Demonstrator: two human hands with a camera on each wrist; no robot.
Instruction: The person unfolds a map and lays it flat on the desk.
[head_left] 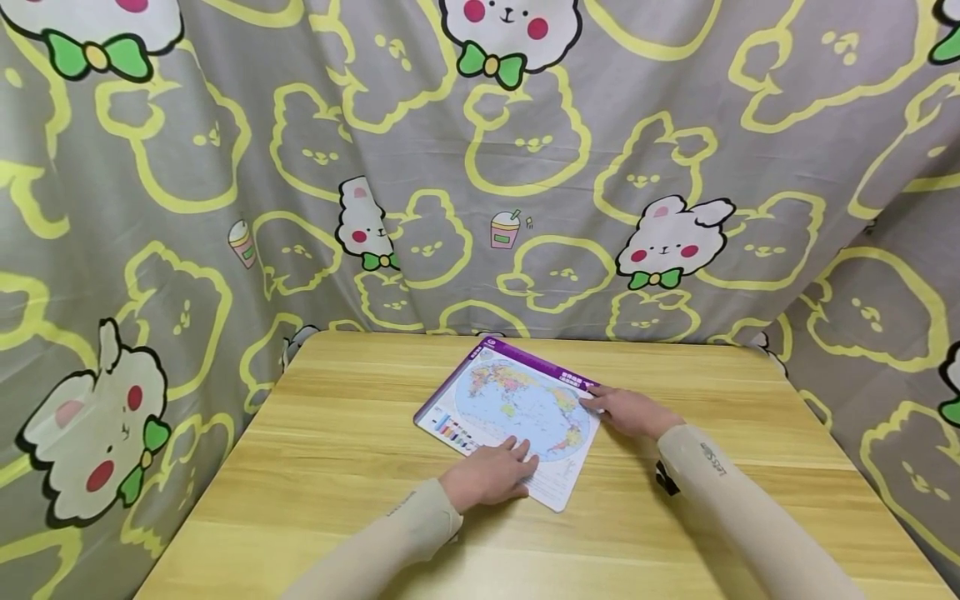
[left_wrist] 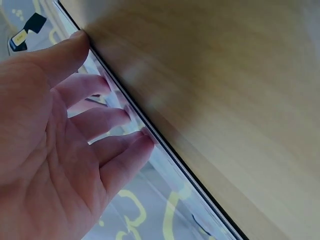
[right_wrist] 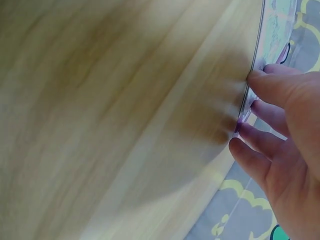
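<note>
Your left hand [head_left: 491, 475] lies flat, fingers straight, on the lower edge of the map card [head_left: 517, 400]. Your right hand [head_left: 630, 412] touches its right edge w/ relaxed fingers. Card lies flat, centre frame, on the wooden bench [head_left: 337, 450]. Bunny-print cloth [head_left: 225, 167] hangs behind.

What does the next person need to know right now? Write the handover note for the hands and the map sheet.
Left hand: straight fingers rest flat on the near edge of the map sheet.
Right hand: fingertips touch the sheet's right edge, fingers fairly straight; no firm grip shows.
Map sheet: lies flat, turned at an angle, on the wooden table, toward the far middle, printed side up.
Done: both hands are on the sheet.
Left: the sheet is not yet lifted; likely next is to take hold of an edge, though that is only a guess.
</note>
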